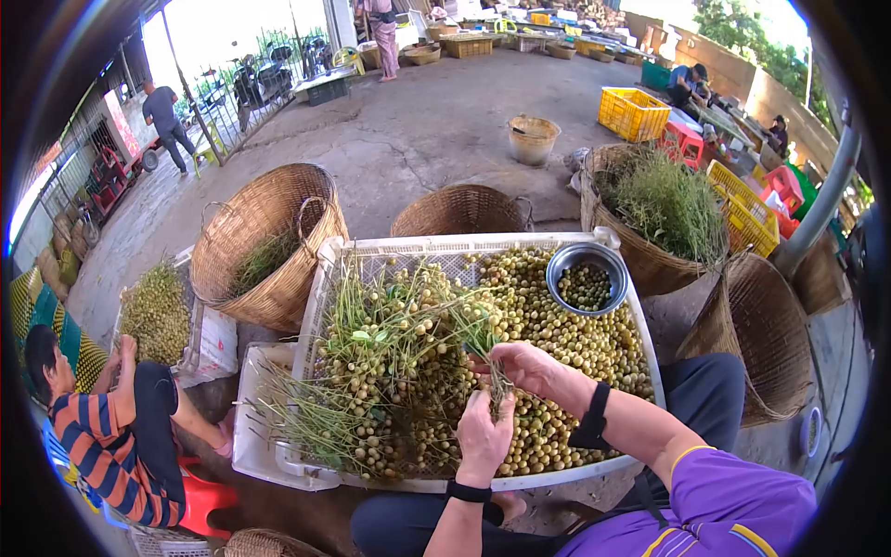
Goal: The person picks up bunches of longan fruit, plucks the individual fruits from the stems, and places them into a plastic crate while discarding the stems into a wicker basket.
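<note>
Stem bunch (480, 337), one: axis near-to-far, far end leaning left; left hand (484, 433) gripping nearer end, right hand (531, 369) pinching from right.

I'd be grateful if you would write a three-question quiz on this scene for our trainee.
1. Multiple choice: where does the metal bowl sit?
A. On the floor
B. On the loose fruit
C. In the left hand

2. True or false: the left hand and right hand are both at the bunch of stems.

3. Fill in: the basket beyond the bowl is heaped with ____ sprigs.

Key: 1. B; 2. True; 3. green
</note>
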Tool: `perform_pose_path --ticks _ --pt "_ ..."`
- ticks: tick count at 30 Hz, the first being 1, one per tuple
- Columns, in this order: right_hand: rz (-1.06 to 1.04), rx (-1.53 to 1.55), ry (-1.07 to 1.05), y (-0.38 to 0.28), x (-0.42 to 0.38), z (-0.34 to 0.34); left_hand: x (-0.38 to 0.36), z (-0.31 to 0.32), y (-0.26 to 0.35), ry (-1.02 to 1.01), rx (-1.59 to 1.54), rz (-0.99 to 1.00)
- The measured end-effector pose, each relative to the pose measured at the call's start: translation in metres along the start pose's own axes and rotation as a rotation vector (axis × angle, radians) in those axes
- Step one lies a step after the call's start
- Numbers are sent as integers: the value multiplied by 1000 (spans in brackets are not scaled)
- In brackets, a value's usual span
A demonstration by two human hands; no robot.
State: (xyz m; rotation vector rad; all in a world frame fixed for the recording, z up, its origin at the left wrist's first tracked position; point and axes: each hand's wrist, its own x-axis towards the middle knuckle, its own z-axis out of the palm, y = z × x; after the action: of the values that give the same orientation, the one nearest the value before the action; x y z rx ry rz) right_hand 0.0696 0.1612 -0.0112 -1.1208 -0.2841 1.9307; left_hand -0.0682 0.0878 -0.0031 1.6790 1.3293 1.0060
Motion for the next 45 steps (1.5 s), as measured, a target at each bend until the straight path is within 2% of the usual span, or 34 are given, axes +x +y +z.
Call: perform_pose_path --ticks 1,2,3,5,7,9,11,12,13,15,17,18,19,20,21,23,25,27,30,31,34,35,36,37,39,41,42,43,45 --pt "-3 -10 0 -2 1 -2 2 -2 1 -95 -72 -31" --pt "-76 -187 84 -6 1 -5 4 -4 -5 -89 -115 -56" --pt "-152 -362 168 -10 0 -6 10 15 -49 19 -290 23" --pt "-338 -366 160 -4 0 -10 27 -11 -33 16 -587 -276" --pt "-421 -377 136 -2 -7 -9 45 -25 -15 38 -707 -464" --pt "-410 -512 162 4 -13 -8 66 -22 -10 -15 -644 -670" --pt "-434 -679 140 19 -4 -17 79 1 -26 -34 -563 -594" --pt "-479 -697 143 23 -5 -15 86 28 -54 152 -634 -370" --pt "-522 -711 147 22 -7 -14 89 29 -55 189 -558 -368" --pt "-459 -692 120 12 -4 -20 86 33 -54 225 -652 -379" --pt "-207 -368 152 7 -1 -25 82 29 -60 239 -627 -327" --pt "-230 -203 217 2 -6 -17 82 25 -51 280 -697 -340" --pt "-191 -161 259 -8 -19 -11 80 15 -32 325 -767 -351" --pt "-203 -223 170 -13 -19 -20 76 -2 -15 235 -721 -414" --pt "-213 -285 82 -18 -20 -30 73 -13 -10 213 -584 -388" --pt "-257 -387 85 -36 -52 -22 66 -33 5 219 -602 -379" --pt "-276 -168 61 -40 -69 -19 59 -48 19 233 -620 -366" --pt "-257 -445 76 -38 -69 -35 54 -57 21 304 -586 -399" --pt "-244 -726 52 -5 -59 -73 49 -53 -10 257 -504 -429" --pt "-254 -711 66 5 -63 -78 47 -52 -18 227 -465 -438" --pt "-426 -523 149 8 -81 -89 40 -53 -29 325 -505 -471" --pt "-444 -550 116 4 -90 -97 36 -54 -33 379 -554 -481" --pt "-480 -455 65 -2 -107 -91 35 -57 -36 340 -568 -463" --pt "-521 -361 11 -9 -122 -85 34 -57 -35 329 -495 -486" --pt "-548 -304 8 -16 -148 -80 29 -57 -50 182 -290 -448" --pt "-524 -393 1 -7 -137 -106 30 -42 -105 231 50 -77" --pt "-505 -427 10 0 -134 -112 26 -43 -100 217 94 -130" --pt "-423 -571 89 0 -145 -109 22 -40 -67 352 326 -107" --pt "-510 -653 29 20 -128 -127 23 -44 -51 429 -23 -199"
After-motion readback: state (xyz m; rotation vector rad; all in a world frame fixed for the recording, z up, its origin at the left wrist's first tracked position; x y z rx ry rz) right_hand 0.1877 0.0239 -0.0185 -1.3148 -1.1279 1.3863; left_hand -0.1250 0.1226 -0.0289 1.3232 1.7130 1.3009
